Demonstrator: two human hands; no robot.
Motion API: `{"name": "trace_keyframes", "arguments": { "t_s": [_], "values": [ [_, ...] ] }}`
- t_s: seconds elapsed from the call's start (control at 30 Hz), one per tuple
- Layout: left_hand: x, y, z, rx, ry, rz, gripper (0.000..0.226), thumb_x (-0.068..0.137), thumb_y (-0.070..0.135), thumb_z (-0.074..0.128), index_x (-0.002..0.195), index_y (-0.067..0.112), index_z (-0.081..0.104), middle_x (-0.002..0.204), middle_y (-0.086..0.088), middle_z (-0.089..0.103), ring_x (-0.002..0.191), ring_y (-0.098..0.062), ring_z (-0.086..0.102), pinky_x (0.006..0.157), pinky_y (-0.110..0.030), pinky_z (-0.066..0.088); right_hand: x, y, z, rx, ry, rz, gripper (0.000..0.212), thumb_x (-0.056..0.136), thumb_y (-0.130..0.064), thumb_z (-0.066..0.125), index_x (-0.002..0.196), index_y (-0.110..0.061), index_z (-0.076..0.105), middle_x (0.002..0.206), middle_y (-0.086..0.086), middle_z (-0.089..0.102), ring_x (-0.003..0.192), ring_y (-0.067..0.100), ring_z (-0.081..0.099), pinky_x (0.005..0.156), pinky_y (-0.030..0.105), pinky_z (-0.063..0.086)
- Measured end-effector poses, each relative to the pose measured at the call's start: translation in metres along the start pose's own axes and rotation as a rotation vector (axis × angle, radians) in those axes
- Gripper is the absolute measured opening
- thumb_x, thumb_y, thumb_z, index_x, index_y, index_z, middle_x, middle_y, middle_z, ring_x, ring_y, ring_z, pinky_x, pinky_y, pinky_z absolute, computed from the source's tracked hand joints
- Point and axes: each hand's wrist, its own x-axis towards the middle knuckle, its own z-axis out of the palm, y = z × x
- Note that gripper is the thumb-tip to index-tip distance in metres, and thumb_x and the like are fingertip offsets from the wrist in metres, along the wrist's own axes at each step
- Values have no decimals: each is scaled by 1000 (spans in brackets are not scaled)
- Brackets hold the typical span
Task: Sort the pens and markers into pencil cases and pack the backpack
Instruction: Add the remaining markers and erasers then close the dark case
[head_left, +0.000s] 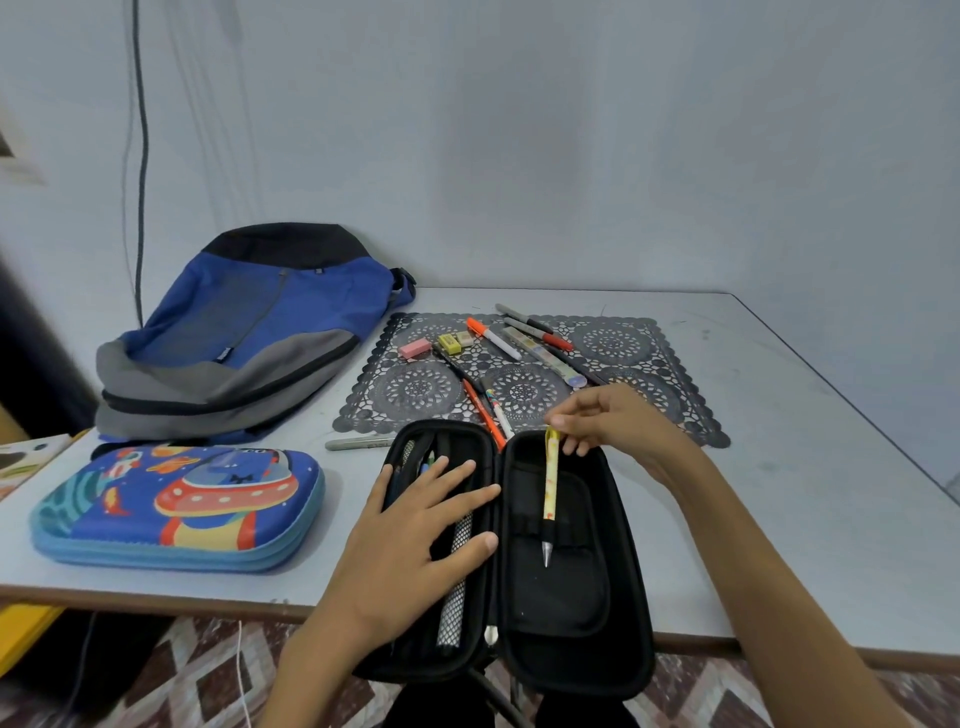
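Black case (566, 597) lies open at bottom centre, overhanging the table edge (156, 597). Left hand (415, 540) presses flat, fingers straight; right hand (613, 421) pinches yellow pen (550, 483) over its elastic loop. Risk: pen misses the loop, or the case tips off.

Table (779, 493), backpack (249, 332), mat (618, 343), blue case (176, 509), blk case (561, 597)

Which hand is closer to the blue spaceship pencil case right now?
Left. The left hand lies flat on the left half of the black case, just right of the spaceship case; the right hand pinches a yellow pen farther right.
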Motion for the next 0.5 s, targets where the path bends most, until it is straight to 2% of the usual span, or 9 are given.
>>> {"name": "trace_keyframes", "arguments": {
  "t_s": [0.13,0.33,0.5],
  "values": [
    [0,0,0,0,0,0,65,75,84,17,134,64,35,151,39,13,137,22,-11,120,-36,-13,0,-1,1,-72,-27,-6,8,86,-5,69,92,-3,73,73,2,72,60,10,64,58,16,52],
    [1,0,1,6,-8,0,63,75,84,17,134,66,33,151,40,12,137,22,-12,120,-36,-14,-2,-4,1,-195,-135,1,13,83,-4,72,96,-5,71,70,-3,72,66,7,64,61,18,48],
    [1,-1,1,-2,-1,8,63,76,85,17,134,66,33,151,40,13,138,21,-10,121,-37,-13,-4,-3,4,-255,-163,-24,17,79,-6,77,95,-5,74,81,6,75,75,11,69,73,24,52]
  ]
}}
